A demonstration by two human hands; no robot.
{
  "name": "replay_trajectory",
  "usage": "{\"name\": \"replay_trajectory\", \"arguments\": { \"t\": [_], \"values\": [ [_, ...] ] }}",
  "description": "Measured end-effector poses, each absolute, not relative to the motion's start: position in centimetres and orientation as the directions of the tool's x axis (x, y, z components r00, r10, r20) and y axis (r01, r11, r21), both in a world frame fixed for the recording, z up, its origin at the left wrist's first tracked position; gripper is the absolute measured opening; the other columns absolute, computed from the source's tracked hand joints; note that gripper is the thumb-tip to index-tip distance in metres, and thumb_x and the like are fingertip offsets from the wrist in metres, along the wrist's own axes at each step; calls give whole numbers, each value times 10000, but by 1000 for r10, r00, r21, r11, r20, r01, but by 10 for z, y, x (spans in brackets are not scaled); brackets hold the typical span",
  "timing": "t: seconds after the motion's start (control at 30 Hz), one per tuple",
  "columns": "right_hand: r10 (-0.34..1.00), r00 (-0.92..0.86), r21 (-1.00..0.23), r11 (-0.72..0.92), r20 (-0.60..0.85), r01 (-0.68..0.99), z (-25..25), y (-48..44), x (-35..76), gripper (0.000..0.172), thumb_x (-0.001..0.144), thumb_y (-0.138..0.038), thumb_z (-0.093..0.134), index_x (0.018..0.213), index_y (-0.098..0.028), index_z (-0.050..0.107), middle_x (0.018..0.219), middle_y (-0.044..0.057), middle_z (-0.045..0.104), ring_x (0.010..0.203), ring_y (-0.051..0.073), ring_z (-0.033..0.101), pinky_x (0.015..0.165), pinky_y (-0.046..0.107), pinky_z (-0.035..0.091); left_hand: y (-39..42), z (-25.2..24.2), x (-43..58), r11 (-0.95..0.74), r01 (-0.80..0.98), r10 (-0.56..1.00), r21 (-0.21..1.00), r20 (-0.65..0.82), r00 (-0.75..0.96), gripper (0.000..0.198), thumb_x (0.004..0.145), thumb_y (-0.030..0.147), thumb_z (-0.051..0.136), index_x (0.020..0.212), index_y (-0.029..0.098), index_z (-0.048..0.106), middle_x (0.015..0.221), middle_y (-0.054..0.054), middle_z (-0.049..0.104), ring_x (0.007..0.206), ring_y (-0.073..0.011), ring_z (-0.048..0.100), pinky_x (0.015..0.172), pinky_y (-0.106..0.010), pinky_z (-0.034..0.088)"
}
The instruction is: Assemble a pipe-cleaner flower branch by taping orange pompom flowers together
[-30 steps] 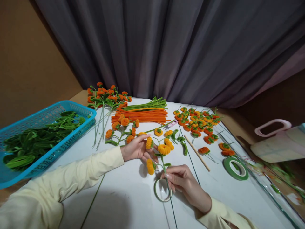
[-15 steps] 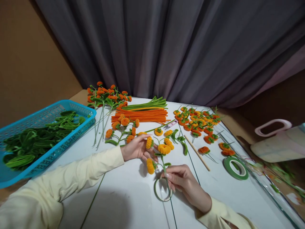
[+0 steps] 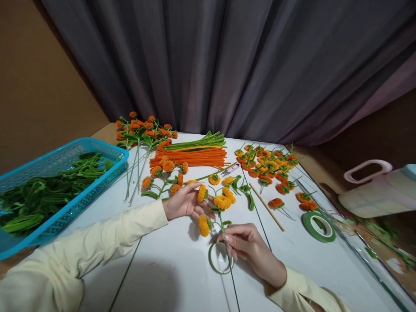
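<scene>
A spray of yellow pipe-cleaner flowers (image 3: pixel 222 202) on a green stem stands upright between my two hands. My right hand (image 3: pixel 256 251) is closed, its thumb and fingertips pinching the lower stem. My left hand (image 3: pixel 182 203) curls around one side flower head (image 3: pixel 202 193) of the same spray, with its fingertips partly hidden behind the flower. Another yellow head (image 3: pixel 203 225) hangs just below those fingers. Beside my right fingertips, a roll of green floral tape (image 3: pixel 211 260) rests on the white table behind the stem.
To the left is a blue basket (image 3: pixel 122 164) of green leaves. Orange flower sprays (image 3: pixel 143 128), orange pipe cleaners (image 3: pixel 188 157) and green ones (image 3: pixel 198 142) lie at the back. Loose flower heads (image 3: pixel 269 164), a wooden stick (image 3: pixel 267 208), tape roll (image 3: pixel 308 226) and jug (image 3: pixel 373 195) are right.
The whole view has shifted slightly. Both hands keep nearly the same place and the same hold on the yellow flower spray.
</scene>
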State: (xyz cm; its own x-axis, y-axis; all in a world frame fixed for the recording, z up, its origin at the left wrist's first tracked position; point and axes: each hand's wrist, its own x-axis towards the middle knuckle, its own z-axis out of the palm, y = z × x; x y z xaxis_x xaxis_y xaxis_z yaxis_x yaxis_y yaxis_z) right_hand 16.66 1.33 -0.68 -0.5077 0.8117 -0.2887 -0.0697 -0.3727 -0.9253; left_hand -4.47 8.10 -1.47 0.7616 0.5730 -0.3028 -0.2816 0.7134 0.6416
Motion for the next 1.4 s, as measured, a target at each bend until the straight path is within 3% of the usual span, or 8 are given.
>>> {"name": "replay_trajectory", "arguments": {
  "t": [0.3,0.5,0.7,0.83,1.0,1.13,1.4],
  "values": [
    [811,-513,-927,-368,-281,-74,-7,13,167,240,726,-324,684,750,-88,724,447,-6,486,396,44,372,381,193,166,82,-24,-46,730,-333,526,597,-180,831,436,780,504,464,895,98,574,751,-57,621,725,-237,648,571,-265,461],
    [815,-499,-924,-376,-295,-67,-8,14,167,255,714,-334,691,745,-83,720,464,7,507,405,53,394,384,194,173,81,-23,-46,748,-359,532,559,-181,827,400,730,456,522,884,93,587,756,-59,628,757,-228,639,582,-247,446],
    [817,-488,-918,-389,-306,-75,-6,14,166,271,692,-352,705,712,-82,711,454,7,504,398,58,393,382,199,154,77,-18,-46,734,-294,539,612,-262,800,425,688,501,567,838,104,599,781,-70,640,772,-224,632,613,-264,445],
    [813,-487,-912,-402,-318,-76,-5,13,165,281,678,-359,717,716,-80,714,454,5,501,396,59,391,382,203,152,70,-15,-43,683,-214,548,698,-297,782,335,685,435,619,749,107,611,748,-74,650,725,-190,614,623,-265,447],
    [809,-511,-921,-381,-290,-82,-3,12,165,281,704,-360,697,724,-80,717,447,-2,486,396,50,363,381,202,150,59,0,-34,578,-102,596,810,-333,730,259,653,286,708,829,104,650,766,-67,667,697,-163,605,693,-286,453],
    [809,-518,-928,-366,-279,-72,-5,12,165,279,714,-360,689,735,-83,715,465,6,501,401,57,381,378,200,155,54,8,-29,464,-32,632,885,-306,712,211,659,266,715,796,112,669,712,-30,655,671,-125,587,711,-250,441],
    [793,-558,-945,-324,-243,-49,-8,12,165,284,736,-365,670,749,-85,713,456,1,511,401,59,388,379,198,179,42,11,-21,471,-23,711,882,-364,602,209,603,273,751,695,108,662,644,-14,638,610,-112,563,633,-234,429]
  ]
}}
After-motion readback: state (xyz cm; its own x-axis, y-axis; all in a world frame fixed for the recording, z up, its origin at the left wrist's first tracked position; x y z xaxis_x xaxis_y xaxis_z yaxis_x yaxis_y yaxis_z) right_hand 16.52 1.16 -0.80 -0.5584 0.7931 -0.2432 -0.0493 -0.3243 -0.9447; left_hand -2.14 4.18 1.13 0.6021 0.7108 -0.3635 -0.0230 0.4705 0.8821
